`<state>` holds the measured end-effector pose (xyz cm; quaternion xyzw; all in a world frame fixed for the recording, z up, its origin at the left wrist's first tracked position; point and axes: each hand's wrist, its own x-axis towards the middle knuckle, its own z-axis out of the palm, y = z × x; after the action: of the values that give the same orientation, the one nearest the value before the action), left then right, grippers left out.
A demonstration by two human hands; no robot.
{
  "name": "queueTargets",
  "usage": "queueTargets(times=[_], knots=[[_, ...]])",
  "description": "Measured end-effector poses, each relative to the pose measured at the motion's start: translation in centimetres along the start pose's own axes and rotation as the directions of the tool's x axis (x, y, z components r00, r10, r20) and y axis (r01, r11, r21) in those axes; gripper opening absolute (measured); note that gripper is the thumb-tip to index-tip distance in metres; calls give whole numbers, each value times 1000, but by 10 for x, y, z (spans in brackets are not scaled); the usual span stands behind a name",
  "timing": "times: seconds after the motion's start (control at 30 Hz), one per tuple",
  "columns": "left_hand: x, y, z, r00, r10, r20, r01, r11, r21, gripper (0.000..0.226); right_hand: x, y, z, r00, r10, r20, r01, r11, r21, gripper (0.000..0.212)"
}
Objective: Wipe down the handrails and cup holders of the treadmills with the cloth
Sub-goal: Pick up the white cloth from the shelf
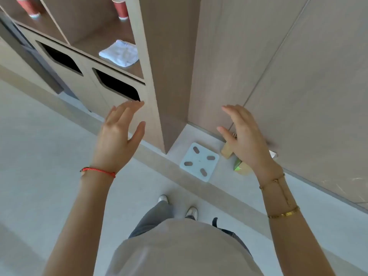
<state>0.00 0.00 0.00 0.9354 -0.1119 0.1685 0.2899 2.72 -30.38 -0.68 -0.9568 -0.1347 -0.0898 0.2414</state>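
A folded white cloth (120, 53) lies on a wooden shelf (111, 32) of the cabinet ahead, above and slightly right of my left hand. My left hand (119, 134) is raised in front of the cabinet with straight fingers and holds nothing. My right hand (245, 136) is lifted to the right, in front of a tall wooden panel, fingers relaxed and holding nothing. No treadmill, handrail or cup holder is in view.
Two red paper cups (120, 7) (29, 5) stand on the upper shelves. Below the shelf are two dark bin openings (117, 85). A white bathroom scale (199, 161) and small boxes (228, 151) lie on the floor by the panel. My feet (191, 212) stand on a pale floor.
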Motion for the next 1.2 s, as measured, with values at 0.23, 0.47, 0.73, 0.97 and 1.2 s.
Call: queueTargets(times=[0.23, 0.47, 0.73, 0.97, 1.2], knots=[[-31, -62, -42, 984, -147, -103, 153, 987, 43, 40, 43, -60, 51, 989, -123, 86, 118, 991, 61, 48], [-54, -163, -107, 949, -264, -173, 286, 952, 111, 40, 105, -161, 129, 954, -254, 162, 228, 960, 163, 49], [-66, -265, -184, 921, -334, -199, 366, 917, 155, 40, 168, -278, 212, 921, -347, 175, 304, 924, 230, 50], [-52, -332, -217, 912, -366, -186, 395, 906, 151, 40, 216, -327, 254, 917, -343, 204, 296, 927, 230, 50], [6, -415, -226, 929, -330, -169, 356, 921, 158, 40, 287, -348, 302, 923, -330, 200, 290, 935, 205, 50]])
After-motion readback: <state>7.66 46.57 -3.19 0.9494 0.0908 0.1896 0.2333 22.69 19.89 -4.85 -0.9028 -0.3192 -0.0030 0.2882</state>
